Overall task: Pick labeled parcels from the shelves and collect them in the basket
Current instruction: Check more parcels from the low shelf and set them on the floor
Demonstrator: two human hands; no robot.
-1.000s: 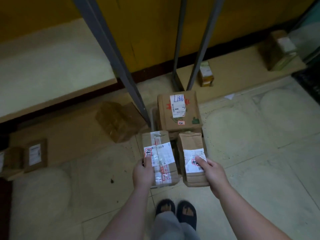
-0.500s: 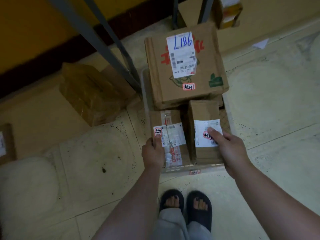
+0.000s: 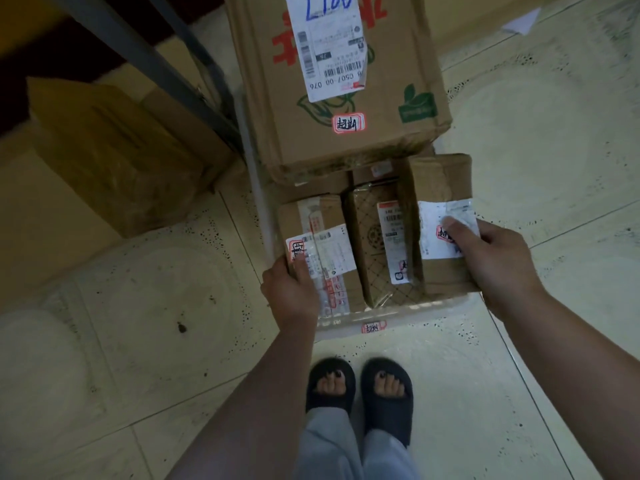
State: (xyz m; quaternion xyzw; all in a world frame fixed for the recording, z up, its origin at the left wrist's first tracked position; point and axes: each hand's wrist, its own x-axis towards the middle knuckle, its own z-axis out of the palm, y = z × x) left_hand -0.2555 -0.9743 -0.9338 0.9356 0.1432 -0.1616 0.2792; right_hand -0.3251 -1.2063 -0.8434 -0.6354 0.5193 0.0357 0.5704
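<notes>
A pale plastic basket [image 3: 408, 311] sits on the floor in front of my feet. My left hand [image 3: 292, 292] grips a small taped cardboard parcel [image 3: 329, 244] with a white label, low at the basket's left side. My right hand [image 3: 491, 258] grips a brown paper-wrapped parcel [image 3: 440, 181] with a white label at the basket's right side. Between them lies a patterned brown parcel [image 3: 370, 244]. A large cardboard box [image 3: 346, 91] marked in blue ink rests across the basket's far part.
Grey metal shelf legs [image 3: 149, 60] rise at the upper left. A brown cardboard box [image 3: 107, 150] sits on the low shelf board to the left. A scrap of white paper [image 3: 521, 22] lies on the tiled floor at the upper right. My sandalled feet [image 3: 360, 386] stand just behind the basket.
Both hands have lowered their parcels down into the basket, and the two have moved apart, showing the patterned parcel between them. The view has dropped closer to the basket.
</notes>
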